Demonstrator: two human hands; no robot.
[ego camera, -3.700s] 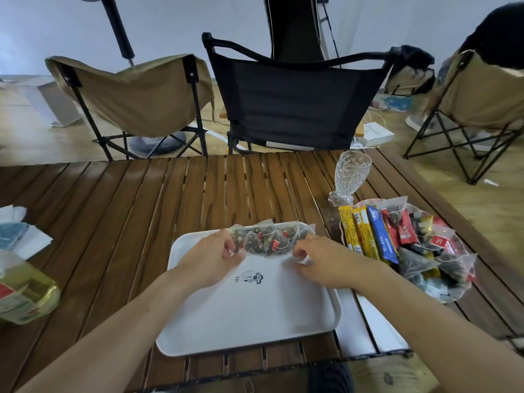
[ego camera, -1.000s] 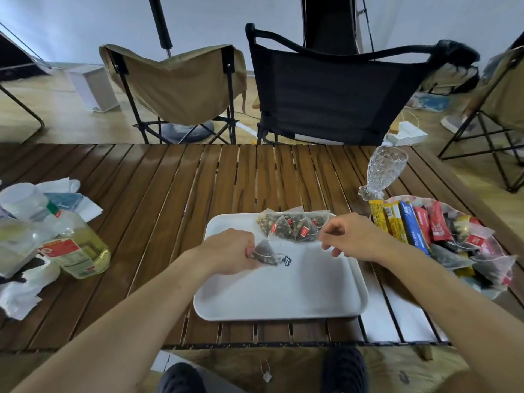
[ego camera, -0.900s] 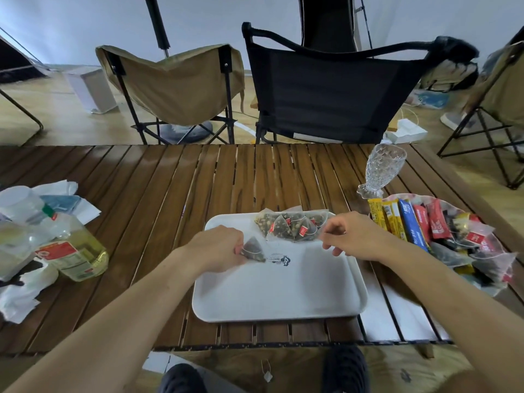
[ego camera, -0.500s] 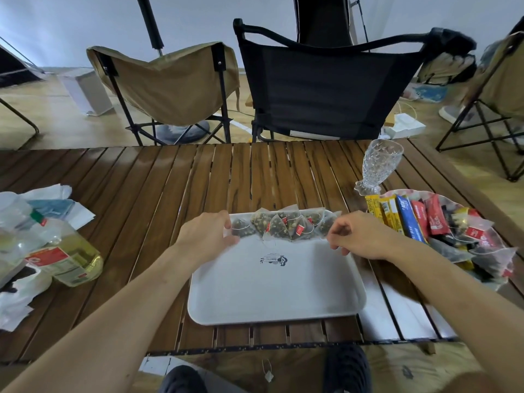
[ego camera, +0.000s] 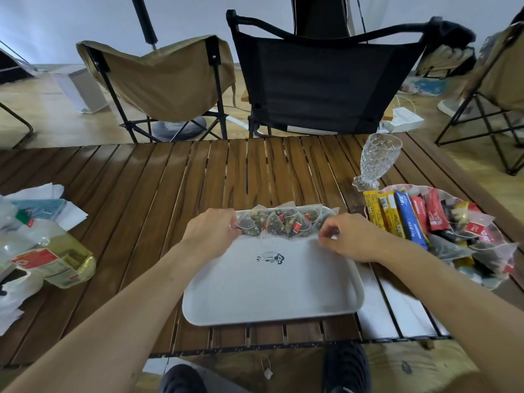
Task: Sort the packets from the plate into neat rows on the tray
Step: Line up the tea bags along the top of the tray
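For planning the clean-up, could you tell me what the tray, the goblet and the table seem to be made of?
The tray looks like matte white moulded plastic: rounded raised rim, printed logo. The goblet seems clear pressed glass, possibly acrylic: faceted pattern, see-through. The table appears to be wood slats, or a wood-look finish: dark grain, slight sheen.

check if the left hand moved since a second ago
Yes. The left hand went from beside the printed logo to the far rim of the tray, at the left end of the tea bag row.
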